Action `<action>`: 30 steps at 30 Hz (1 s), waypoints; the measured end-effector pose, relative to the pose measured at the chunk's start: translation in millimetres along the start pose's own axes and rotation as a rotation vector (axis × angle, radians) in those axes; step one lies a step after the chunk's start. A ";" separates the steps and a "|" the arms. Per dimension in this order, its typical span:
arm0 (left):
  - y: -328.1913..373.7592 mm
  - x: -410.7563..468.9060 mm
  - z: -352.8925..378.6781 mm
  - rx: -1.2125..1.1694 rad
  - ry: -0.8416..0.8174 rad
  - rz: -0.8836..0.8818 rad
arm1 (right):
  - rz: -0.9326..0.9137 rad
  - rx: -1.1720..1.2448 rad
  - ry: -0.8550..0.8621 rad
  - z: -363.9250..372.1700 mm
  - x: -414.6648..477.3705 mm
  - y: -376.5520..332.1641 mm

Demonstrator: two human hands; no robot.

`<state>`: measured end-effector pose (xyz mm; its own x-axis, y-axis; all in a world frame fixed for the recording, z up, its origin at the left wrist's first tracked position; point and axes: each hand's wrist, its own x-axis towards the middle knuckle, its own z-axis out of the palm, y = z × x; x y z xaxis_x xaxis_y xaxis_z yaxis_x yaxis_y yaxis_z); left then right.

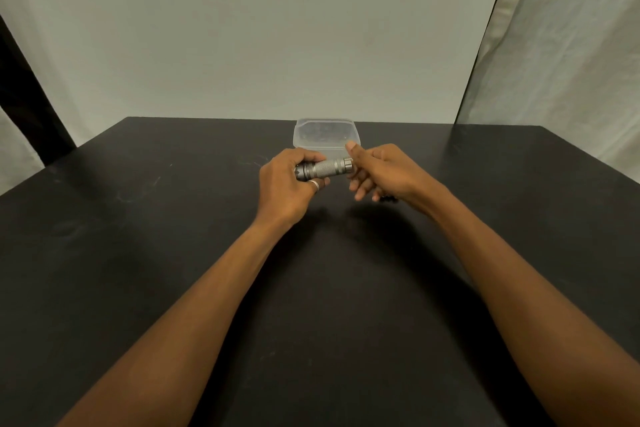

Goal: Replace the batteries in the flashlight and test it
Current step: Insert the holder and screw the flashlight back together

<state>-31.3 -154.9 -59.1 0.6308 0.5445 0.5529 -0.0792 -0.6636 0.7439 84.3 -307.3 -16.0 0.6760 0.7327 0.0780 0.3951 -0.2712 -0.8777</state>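
- The grey backdrop cloth (277, 28) hangs behind everything. It plays no part in the job.
- The black table (173, 253) carries the work, and both your forearms reach out over it toward its far middle.
- A clear plastic container (325, 135) sits at the table's far edge, just behind your hands. It is probably there to keep loose parts from rolling off. What is in it is too faint to tell.
- Your left grip (284, 180) is wrapped firmly round the head end of the flashlight, fingers curled under and thumb over. That holds the body steady against a twist.
- Your right grip (381, 170) is at the tail end, thumb raised above it and fingers loosely curled below. I cannot tell whether it pinches the cap or only touches it.
- The flashlight (325, 168) is held level above the table, lying left to right between your hands, just in front of the container. The tail end sits where you can work it.
- Judging by this hold, you are unscrewing or tightening the tail cap. Testing looks not yet done.
- A ring (314, 184) shows on a left finger under the barrel.
- A small dark thing (388, 198) lies just below your right hand, and I cannot make out what it is.
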 end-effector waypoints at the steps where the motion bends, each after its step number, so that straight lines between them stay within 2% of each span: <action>1: -0.1 0.2 0.1 -0.001 0.002 -0.002 | -0.016 0.025 -0.004 -2.2 -0.5 -0.3; 5: 0.1 0.3 0.2 -0.012 0.003 -0.006 | -0.065 0.120 -0.076 -11.9 -2.2 2.7; 15: 0.0 0.0 0.0 -0.010 -0.001 0.010 | 0.013 -0.025 0.005 3.6 2.3 1.9; 22: -0.8 0.7 1.1 -0.019 0.003 -0.002 | -0.065 0.137 -0.085 -10.7 -0.6 6.1; 30: -1.1 0.3 1.9 -0.010 0.001 0.004 | -0.002 0.010 -0.011 0.6 1.0 1.4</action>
<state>-29.5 -154.9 -60.5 0.6297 0.5422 0.5563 -0.0895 -0.6607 0.7453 85.1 -306.5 -17.4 0.6686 0.7399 0.0748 0.3903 -0.2635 -0.8821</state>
